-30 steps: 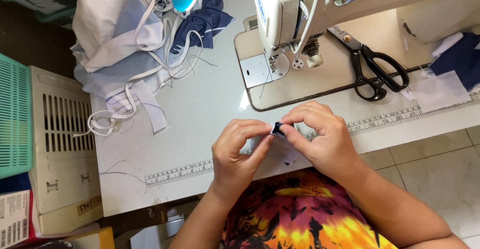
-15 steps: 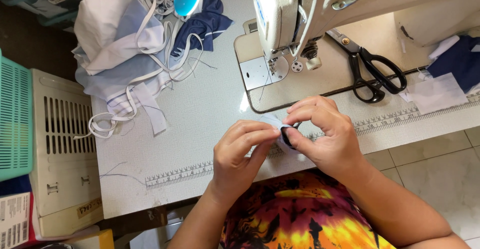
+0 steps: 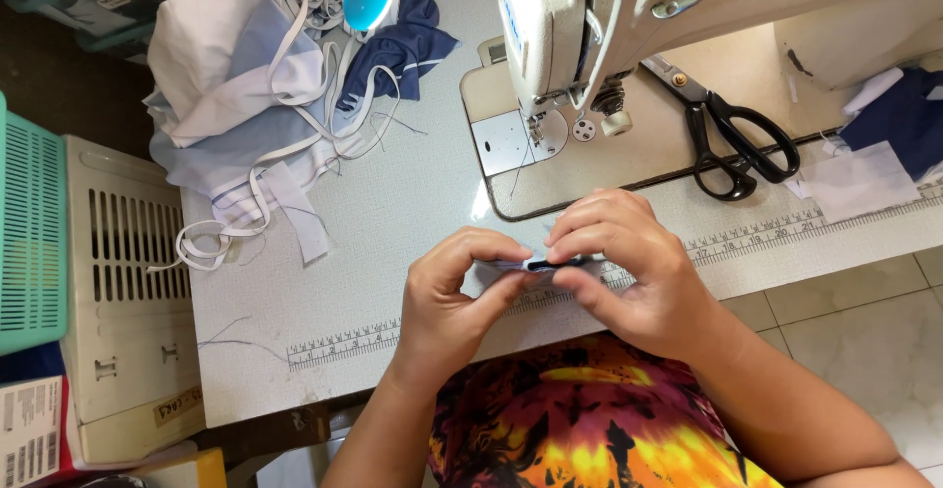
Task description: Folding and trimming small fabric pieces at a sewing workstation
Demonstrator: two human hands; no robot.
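My left hand (image 3: 454,297) and my right hand (image 3: 629,267) meet over the front edge of the white sewing table (image 3: 393,213). Both pinch a small folded fabric piece (image 3: 542,264), pale with a dark blue edge, held between thumbs and forefingers. Most of the piece is hidden by my fingers. A cream sewing machine (image 3: 589,17) stands just behind my hands, its needle area (image 3: 550,130) a short way beyond my fingertips. A printed ruler strip (image 3: 344,343) runs along the table's front edge under my hands.
Black scissors (image 3: 737,144) lie on the machine bed at right. A heap of white and blue cloth with white elastic bands (image 3: 265,85) fills the back left. Fabric scraps (image 3: 874,154) sit far right. A cream slotted crate (image 3: 128,272) and a teal basket (image 3: 29,233) stand left of the table.
Both hands have shifted slightly back and right toward the machine. The fingers have flattened the small fabric piece, which now shows as a thin strip between them.
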